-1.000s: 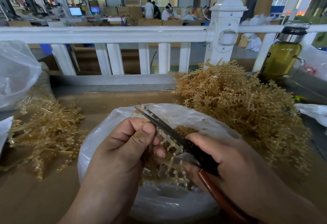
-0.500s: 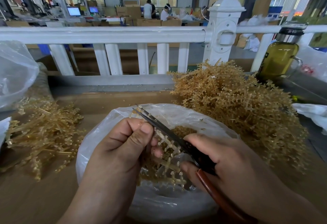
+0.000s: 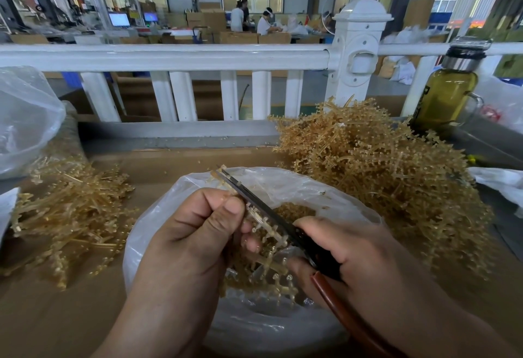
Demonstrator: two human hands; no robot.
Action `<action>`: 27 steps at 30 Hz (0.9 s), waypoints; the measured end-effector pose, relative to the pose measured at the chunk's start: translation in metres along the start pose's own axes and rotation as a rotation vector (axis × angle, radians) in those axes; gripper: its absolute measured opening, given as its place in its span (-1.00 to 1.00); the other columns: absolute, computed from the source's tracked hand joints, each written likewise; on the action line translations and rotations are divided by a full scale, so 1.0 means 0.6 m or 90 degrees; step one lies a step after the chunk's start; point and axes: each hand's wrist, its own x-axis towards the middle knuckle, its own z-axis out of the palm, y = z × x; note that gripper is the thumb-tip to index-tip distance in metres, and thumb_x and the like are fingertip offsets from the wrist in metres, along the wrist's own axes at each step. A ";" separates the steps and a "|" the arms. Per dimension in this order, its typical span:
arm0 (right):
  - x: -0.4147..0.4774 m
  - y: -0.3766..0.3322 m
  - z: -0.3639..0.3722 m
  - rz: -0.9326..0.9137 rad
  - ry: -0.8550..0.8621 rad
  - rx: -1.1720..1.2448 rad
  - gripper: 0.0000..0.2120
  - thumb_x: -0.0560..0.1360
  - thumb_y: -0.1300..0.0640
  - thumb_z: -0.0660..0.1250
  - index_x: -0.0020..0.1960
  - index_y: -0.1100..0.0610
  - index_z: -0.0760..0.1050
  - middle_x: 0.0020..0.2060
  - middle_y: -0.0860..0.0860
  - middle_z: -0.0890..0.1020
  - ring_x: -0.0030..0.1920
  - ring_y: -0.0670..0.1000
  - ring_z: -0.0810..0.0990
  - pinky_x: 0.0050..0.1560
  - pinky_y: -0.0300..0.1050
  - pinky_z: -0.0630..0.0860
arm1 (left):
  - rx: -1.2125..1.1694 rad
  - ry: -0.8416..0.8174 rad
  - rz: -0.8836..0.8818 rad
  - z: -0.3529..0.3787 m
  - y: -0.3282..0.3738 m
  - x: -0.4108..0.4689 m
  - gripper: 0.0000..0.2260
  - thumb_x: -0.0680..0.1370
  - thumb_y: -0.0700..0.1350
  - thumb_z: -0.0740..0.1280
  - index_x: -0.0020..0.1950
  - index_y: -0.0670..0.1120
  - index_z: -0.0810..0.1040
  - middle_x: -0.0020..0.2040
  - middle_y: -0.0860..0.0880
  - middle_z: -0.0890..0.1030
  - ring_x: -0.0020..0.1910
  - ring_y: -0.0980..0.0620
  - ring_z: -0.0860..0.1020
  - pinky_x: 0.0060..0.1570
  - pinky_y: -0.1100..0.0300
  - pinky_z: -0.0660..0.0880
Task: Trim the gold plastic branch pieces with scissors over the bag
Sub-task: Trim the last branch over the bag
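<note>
a: where is the piece being cut?
b: the knobbly gold plastic branch piece [image 3: 263,230] sits over the mouth of the clear plastic bag [image 3: 311,185], near the middle. the left hand [image 3: 195,241] pinches it between thumb and curled fingers, just left of the blades.
a: and the scissors?
b: the dark-bladed scissors with red-brown handles [image 3: 249,196] are gripped in the right hand [image 3: 356,255], fingers wrapped round the handles. the blades look nearly closed and run from near right to far left.
a: what does the cut turn on?
b: the branch's long axis lies almost along the blades, touching their left side. i'd say the knobs must sit between the edges, clear of the left thumb, so trimmings drop into the bag.
a: other stock?
b: a tangled heap of gold branches [image 3: 382,182] lies at the far right, and a flatter pile of gold stems [image 3: 70,216] on the left.
</note>
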 end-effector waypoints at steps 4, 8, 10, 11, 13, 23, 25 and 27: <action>-0.001 0.001 0.002 -0.002 -0.001 0.019 -0.73 0.52 -0.18 0.19 -0.07 -0.01 0.53 -0.31 -0.16 0.59 -0.29 -0.12 0.60 -0.35 -0.22 0.49 | -0.007 -0.008 -0.017 -0.002 0.003 -0.001 -0.86 0.42 -0.09 0.38 -0.34 -0.06 0.61 -0.38 -0.08 0.54 -0.45 0.03 0.52 -0.43 0.24 0.50; 0.000 0.002 0.007 -0.010 0.015 -0.017 -0.73 0.51 -0.18 0.18 -0.06 -0.02 0.53 -0.33 -0.17 0.56 -0.29 -0.12 0.56 -0.35 -0.25 0.43 | 0.005 0.002 -0.012 -0.006 0.006 0.002 -0.91 0.42 -0.09 0.39 -0.29 -0.02 0.61 -0.34 -0.09 0.57 -0.43 -0.01 0.55 -0.42 0.21 0.51; 0.000 0.002 0.010 -0.011 0.027 -0.026 -0.74 0.51 -0.18 0.18 -0.07 -0.04 0.52 -0.36 -0.20 0.51 -0.33 -0.16 0.52 -0.37 -0.31 0.37 | 0.027 0.014 0.011 -0.011 0.006 0.003 -0.90 0.46 -0.06 0.38 -0.24 -0.02 0.60 -0.30 -0.12 0.61 -0.38 -0.03 0.58 -0.37 0.18 0.55; 0.000 0.001 0.011 -0.014 0.032 -0.027 -0.75 0.51 -0.18 0.18 -0.08 -0.04 0.52 -0.37 -0.21 0.49 -0.35 -0.19 0.49 -0.38 -0.35 0.33 | 0.042 0.023 0.019 -0.014 0.004 0.003 -0.87 0.48 -0.03 0.37 -0.20 -0.05 0.60 -0.27 -0.15 0.63 -0.35 -0.04 0.60 -0.33 0.16 0.56; 0.000 -0.001 0.013 -0.016 0.044 -0.027 -0.76 0.50 -0.16 0.20 -0.07 -0.04 0.54 -0.39 -0.23 0.47 -0.38 -0.21 0.48 -0.39 -0.42 0.29 | 0.066 0.035 0.023 -0.019 0.001 0.002 -0.78 0.52 0.02 0.36 -0.11 -0.13 0.59 -0.21 -0.19 0.66 -0.28 -0.05 0.61 -0.26 0.13 0.58; 0.001 -0.005 0.025 -0.007 0.069 -0.030 -0.79 0.50 -0.12 0.23 -0.04 -0.04 0.57 -0.37 -0.25 0.50 -0.38 -0.23 0.48 -0.35 -0.50 0.29 | -0.041 0.046 -0.009 -0.002 0.006 -0.002 -0.84 0.55 -0.07 0.34 -0.17 -0.11 0.61 -0.35 -0.08 0.58 -0.42 0.06 0.55 -0.40 0.23 0.54; 0.000 -0.004 0.024 -0.006 0.053 -0.027 -0.78 0.51 -0.14 0.20 -0.06 -0.06 0.55 -0.36 -0.23 0.53 -0.36 -0.21 0.52 -0.36 -0.48 0.32 | -0.060 0.054 -0.015 0.000 0.007 -0.003 -0.84 0.52 -0.09 0.31 -0.11 -0.18 0.57 -0.35 -0.10 0.56 -0.41 0.06 0.54 -0.39 0.23 0.55; 0.000 -0.004 0.023 -0.008 0.056 -0.030 -0.80 0.51 -0.14 0.20 -0.08 -0.07 0.53 -0.37 -0.24 0.51 -0.36 -0.23 0.51 -0.37 -0.48 0.31 | -0.061 0.057 -0.017 0.001 0.008 -0.003 -0.83 0.51 -0.09 0.31 -0.09 -0.19 0.56 -0.34 -0.09 0.56 -0.40 0.06 0.54 -0.39 0.22 0.55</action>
